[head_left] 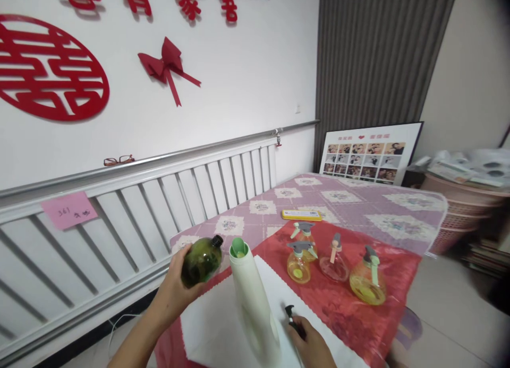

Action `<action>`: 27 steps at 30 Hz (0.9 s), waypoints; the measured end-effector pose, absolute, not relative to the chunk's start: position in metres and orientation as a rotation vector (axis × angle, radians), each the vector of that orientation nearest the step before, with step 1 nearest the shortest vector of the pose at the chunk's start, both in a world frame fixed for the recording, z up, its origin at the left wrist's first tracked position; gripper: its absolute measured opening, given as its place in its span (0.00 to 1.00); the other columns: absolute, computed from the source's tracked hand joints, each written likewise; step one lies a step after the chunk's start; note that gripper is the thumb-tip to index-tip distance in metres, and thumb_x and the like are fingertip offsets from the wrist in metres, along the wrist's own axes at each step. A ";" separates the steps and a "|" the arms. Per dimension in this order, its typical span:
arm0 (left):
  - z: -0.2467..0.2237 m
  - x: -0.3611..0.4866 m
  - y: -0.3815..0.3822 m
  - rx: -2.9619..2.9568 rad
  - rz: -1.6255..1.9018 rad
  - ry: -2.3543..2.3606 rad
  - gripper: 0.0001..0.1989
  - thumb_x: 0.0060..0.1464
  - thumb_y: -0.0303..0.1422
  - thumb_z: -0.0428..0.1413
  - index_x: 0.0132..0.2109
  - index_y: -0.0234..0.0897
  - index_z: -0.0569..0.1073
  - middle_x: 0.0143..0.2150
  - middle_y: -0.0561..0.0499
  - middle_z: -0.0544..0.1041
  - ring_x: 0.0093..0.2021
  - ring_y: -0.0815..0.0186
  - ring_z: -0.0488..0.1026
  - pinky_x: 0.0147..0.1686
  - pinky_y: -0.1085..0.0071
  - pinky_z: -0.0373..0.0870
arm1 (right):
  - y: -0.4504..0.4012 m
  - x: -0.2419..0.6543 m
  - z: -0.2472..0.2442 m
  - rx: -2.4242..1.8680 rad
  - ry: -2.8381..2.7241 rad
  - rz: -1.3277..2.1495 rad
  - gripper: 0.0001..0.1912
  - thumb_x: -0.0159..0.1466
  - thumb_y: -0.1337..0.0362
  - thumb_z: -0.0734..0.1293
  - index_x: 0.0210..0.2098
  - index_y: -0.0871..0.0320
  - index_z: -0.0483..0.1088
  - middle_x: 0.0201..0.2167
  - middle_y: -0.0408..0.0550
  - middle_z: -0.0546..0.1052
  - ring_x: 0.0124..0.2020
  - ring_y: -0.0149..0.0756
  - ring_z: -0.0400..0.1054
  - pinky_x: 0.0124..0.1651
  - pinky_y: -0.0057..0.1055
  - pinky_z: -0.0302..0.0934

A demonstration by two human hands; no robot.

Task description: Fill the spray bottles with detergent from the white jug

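My left hand [175, 283] is wrapped round a dark green, see-through bottle [201, 259], held in the air and tilted with its uncapped dark neck to the upper right. Just right of it stands a tall white bottle [255, 299] with a pale green open mouth; neither hand touches it. To the right of that bottle, my right hand [313, 344] is closed on a black pump head [294, 320]. A thin tube seems to run down from the pump head. Beneath lies a white sheet with a scalloped edge [215, 320].
Several small spray bottles [334, 264] with yellow or pink liquid stand on a red cloth [338, 315]. Behind them a yellow-edged flat case [302, 215] lies on the patterned tablecloth [338, 197]. A white radiator [191, 193] runs along the left, and pink baskets [458, 214] stand at right.
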State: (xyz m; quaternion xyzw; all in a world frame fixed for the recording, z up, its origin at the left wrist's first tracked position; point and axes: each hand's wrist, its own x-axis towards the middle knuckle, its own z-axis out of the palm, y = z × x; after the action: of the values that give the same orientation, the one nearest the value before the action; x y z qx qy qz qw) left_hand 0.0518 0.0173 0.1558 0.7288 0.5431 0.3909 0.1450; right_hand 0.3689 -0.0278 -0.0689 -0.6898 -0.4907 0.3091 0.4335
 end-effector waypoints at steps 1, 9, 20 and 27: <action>0.160 0.052 0.019 2.127 1.089 1.562 0.39 0.45 0.34 0.59 0.63 0.39 0.53 0.61 0.40 0.61 0.62 0.50 0.60 0.60 0.48 0.59 | -0.028 0.369 -0.069 -1.719 -1.220 0.766 0.17 0.50 0.48 0.62 0.32 0.53 0.72 0.32 0.48 0.82 0.37 0.46 0.76 0.43 0.36 0.67; 0.181 0.052 0.035 2.365 0.952 1.480 0.38 0.45 0.30 0.57 0.63 0.43 0.53 0.60 0.44 0.63 0.61 0.52 0.60 0.60 0.49 0.59 | -0.032 0.367 -0.064 -1.711 -1.205 0.737 0.15 0.51 0.50 0.63 0.30 0.52 0.72 0.31 0.46 0.82 0.35 0.45 0.76 0.41 0.36 0.67; 0.190 0.048 0.049 2.502 0.855 1.425 0.40 0.42 0.28 0.58 0.63 0.45 0.54 0.61 0.44 0.61 0.63 0.50 0.58 0.60 0.50 0.58 | -0.036 0.366 -0.060 -1.683 -1.230 0.741 0.14 0.53 0.51 0.62 0.31 0.52 0.72 0.30 0.44 0.81 0.35 0.43 0.76 0.40 0.33 0.66; 0.200 0.054 0.044 2.522 0.811 1.398 0.38 0.46 0.29 0.56 0.64 0.45 0.53 0.61 0.44 0.60 0.62 0.51 0.59 0.60 0.50 0.60 | -0.036 0.366 -0.062 -1.680 -1.232 0.740 0.14 0.54 0.52 0.62 0.31 0.52 0.72 0.29 0.44 0.81 0.33 0.43 0.75 0.39 0.35 0.65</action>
State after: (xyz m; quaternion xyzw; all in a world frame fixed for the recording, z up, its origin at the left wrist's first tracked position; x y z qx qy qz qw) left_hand 0.0536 0.0442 0.1995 0.8397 0.4654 0.2700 0.0732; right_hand 0.3665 -0.0361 -0.0622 -0.6792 -0.4979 0.2993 0.4487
